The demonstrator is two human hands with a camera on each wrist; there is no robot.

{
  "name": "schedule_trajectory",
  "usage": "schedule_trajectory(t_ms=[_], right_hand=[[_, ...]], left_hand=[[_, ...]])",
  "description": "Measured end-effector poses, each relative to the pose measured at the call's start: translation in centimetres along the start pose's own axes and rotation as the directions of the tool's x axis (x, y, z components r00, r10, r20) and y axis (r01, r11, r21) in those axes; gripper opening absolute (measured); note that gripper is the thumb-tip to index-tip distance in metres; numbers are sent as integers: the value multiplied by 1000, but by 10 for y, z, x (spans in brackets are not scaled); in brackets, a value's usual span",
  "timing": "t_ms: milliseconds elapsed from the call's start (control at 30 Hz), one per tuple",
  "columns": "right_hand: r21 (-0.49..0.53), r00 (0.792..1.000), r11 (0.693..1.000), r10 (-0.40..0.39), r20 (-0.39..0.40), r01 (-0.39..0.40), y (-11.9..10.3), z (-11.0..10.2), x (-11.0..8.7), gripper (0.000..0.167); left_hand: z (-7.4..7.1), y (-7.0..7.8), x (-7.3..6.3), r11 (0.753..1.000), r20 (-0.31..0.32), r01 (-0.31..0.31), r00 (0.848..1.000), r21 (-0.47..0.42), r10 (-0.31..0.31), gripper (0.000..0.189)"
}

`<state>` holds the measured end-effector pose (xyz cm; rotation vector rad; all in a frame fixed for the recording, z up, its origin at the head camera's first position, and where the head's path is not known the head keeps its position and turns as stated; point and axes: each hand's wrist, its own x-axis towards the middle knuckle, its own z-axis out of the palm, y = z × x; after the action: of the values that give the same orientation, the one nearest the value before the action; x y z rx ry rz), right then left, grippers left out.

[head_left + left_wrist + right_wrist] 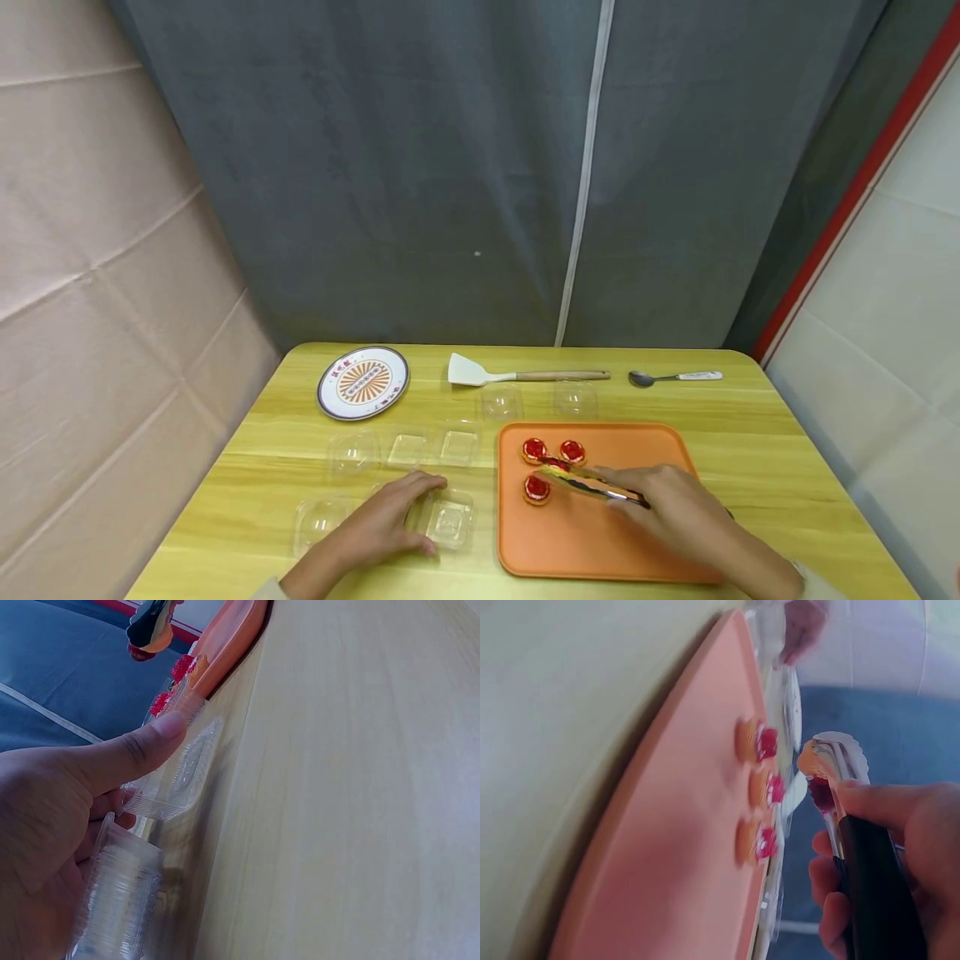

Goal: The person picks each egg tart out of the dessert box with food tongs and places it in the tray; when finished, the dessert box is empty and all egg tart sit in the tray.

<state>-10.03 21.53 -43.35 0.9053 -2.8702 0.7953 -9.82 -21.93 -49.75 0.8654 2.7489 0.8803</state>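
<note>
In my right hand I grip metal tongs with black handles. A small tart with a red top is pinched between the tong tips, raised above the orange tray. Three similar tarts sit on the tray: one tart at the back left, another tart beside it and a tart in front. Left of the tray, my left hand holds the side of an open clear plastic box, thumb in front. Some of its fingers are hidden behind clear plastic in the left wrist view.
Several more clear plastic pieces lie left of and behind the tray. At the back of the wooden table are a patterned plate, a white spatula with a wooden handle, and a spoon. A dark curtain hangs behind.
</note>
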Motion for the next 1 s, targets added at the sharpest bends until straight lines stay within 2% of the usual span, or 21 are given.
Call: schedule_trajectory(t_ms=[133,300,433,733,1000], right_hand=[[-70,999,997,32,-13,-33,10,-4,-11,40],[-199,996,976,86,-18,-88,18,-2,-23,44],[-254,996,963,79,-31,-85,25,3,-29,45],[-292,1000,957,4,-23,-11,38,18,-34,40],[-265,1000,964,22,0,-22,37,23,-37,41]], left_hand=[[1,0,0,1000,6,5,1000,-7,-5,90],[1,0,0,1000,9,9,1000,-13,-9,90],[1,0,0,1000,8,5,1000,-12,-5,89],[-1,3,0,1000,5,6,1000,-15,-6,88],[-1,3,0,1000,3,5,1000,-11,-5,88]])
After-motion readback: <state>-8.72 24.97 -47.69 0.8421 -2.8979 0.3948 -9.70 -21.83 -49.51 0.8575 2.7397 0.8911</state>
